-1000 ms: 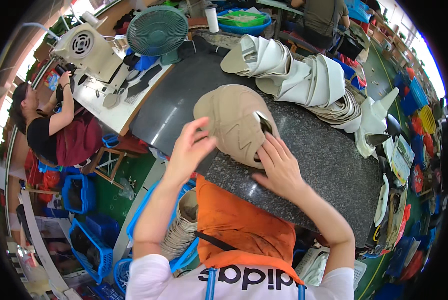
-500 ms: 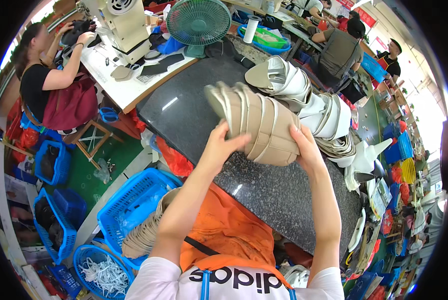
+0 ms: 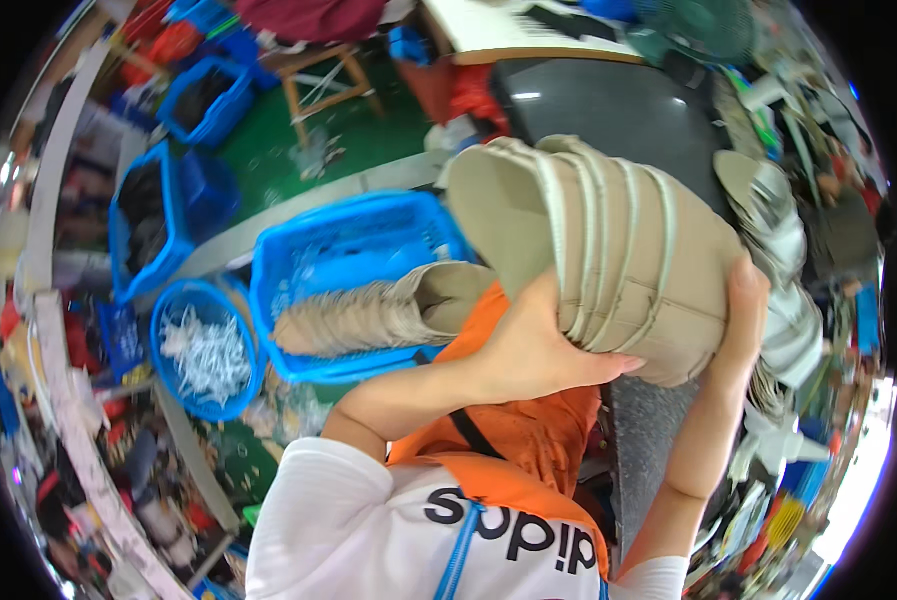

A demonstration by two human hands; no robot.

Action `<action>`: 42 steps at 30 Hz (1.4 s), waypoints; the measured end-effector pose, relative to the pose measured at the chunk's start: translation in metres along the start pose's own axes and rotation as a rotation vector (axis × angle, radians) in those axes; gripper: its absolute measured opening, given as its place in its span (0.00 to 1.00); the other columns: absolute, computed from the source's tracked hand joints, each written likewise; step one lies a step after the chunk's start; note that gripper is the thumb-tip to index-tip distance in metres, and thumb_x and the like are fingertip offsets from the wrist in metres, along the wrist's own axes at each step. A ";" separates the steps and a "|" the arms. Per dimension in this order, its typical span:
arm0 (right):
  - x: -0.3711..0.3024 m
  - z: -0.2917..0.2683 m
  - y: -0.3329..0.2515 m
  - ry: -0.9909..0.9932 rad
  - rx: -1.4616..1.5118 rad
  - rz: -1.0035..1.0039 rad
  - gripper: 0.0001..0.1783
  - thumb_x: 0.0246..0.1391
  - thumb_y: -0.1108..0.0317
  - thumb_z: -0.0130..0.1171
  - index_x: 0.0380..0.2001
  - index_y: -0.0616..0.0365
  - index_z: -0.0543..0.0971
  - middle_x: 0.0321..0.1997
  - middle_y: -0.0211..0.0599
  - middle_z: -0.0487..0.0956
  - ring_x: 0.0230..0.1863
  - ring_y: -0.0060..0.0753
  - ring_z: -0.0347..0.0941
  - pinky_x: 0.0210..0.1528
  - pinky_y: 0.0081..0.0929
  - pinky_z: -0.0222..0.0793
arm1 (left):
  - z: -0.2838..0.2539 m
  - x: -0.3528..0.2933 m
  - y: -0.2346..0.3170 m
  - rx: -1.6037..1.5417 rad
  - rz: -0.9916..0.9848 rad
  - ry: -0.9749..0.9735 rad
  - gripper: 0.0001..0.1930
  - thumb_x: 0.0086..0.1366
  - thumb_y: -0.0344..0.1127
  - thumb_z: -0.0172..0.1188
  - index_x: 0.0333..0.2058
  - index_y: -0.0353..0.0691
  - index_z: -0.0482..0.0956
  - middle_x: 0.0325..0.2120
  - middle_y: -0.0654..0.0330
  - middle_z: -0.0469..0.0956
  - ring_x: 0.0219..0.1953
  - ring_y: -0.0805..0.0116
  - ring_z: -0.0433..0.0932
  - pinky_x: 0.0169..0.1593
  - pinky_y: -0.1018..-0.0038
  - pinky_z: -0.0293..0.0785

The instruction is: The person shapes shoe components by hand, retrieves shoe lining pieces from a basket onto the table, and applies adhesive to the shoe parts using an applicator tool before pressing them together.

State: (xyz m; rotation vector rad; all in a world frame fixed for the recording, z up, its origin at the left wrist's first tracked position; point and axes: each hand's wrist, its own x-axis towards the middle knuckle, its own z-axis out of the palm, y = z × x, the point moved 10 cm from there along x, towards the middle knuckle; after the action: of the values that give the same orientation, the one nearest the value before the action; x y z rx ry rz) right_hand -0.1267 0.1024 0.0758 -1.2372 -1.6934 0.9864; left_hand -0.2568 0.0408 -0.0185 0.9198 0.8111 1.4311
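Between my two hands is a nested stack of beige shoe uppers (image 3: 668, 265) with pale edges, held in the air above my lap and the table's near edge. My left hand (image 3: 538, 340) grips it from the near left, thumb lying along the lower side. Around the right end of the stack closes my right hand (image 3: 740, 315), its fingers partly hidden behind. To the left, a blue rectangular basket (image 3: 303, 228) holds another row of nested beige uppers (image 3: 353, 318). That basket is close to my left forearm.
A round blue basket (image 3: 158, 345) of white strips (image 3: 213, 355) stands farther left. The dark table (image 3: 608, 105) lies beyond the stack, with white uppers (image 3: 783, 235) on its right side. A wooden stool (image 3: 333, 95) and more blue baskets (image 3: 148, 265) are at the far left.
The view has swung left toward the baskets. My hands have brought the stack off from over the table toward my body, and its open end now faces the blue rectangular basket.
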 end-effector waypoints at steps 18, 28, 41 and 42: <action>-0.036 -0.005 0.129 -0.088 -0.723 0.042 0.08 0.55 0.76 0.48 0.32 0.68 0.77 0.31 0.42 0.77 0.34 0.33 0.74 0.39 0.24 0.67 | -0.466 -0.116 -0.260 2.109 -0.639 -1.415 0.16 0.55 0.38 0.52 0.42 0.41 0.74 0.39 0.58 0.78 0.44 0.66 0.75 0.52 0.68 0.64; -0.128 -0.082 0.122 0.098 -0.843 0.246 0.07 0.56 0.76 0.49 0.32 0.67 0.77 0.30 0.40 0.77 0.33 0.32 0.73 0.39 0.24 0.66 | -0.607 -0.201 -0.343 2.355 -1.148 -1.136 0.22 0.64 0.42 0.45 0.57 0.51 0.67 0.62 0.65 0.57 0.67 0.60 0.46 0.65 0.48 0.20; -0.294 -0.113 0.109 0.414 -0.875 0.178 0.09 0.47 0.70 0.58 0.33 0.61 0.78 0.40 0.39 0.76 0.44 0.43 0.71 0.47 0.34 0.66 | -0.115 -0.046 -0.262 0.605 -0.267 -0.395 0.13 0.57 0.38 0.59 0.37 0.34 0.76 0.30 0.54 0.79 0.35 0.62 0.77 0.40 0.70 0.71; -0.304 -0.119 0.115 0.451 -0.853 0.172 0.09 0.46 0.70 0.58 0.33 0.61 0.78 0.40 0.39 0.76 0.44 0.43 0.70 0.47 0.34 0.66 | -0.058 -0.065 -0.251 0.545 -0.234 -0.422 0.12 0.58 0.37 0.59 0.35 0.34 0.76 0.29 0.56 0.78 0.34 0.66 0.76 0.39 0.71 0.71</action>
State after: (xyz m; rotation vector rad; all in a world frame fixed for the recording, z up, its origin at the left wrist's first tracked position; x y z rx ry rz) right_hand 0.0828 -0.1513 -0.0316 -1.9862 -1.6839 -0.0084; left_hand -0.1969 -0.0056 -0.2732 1.4281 0.9631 0.7751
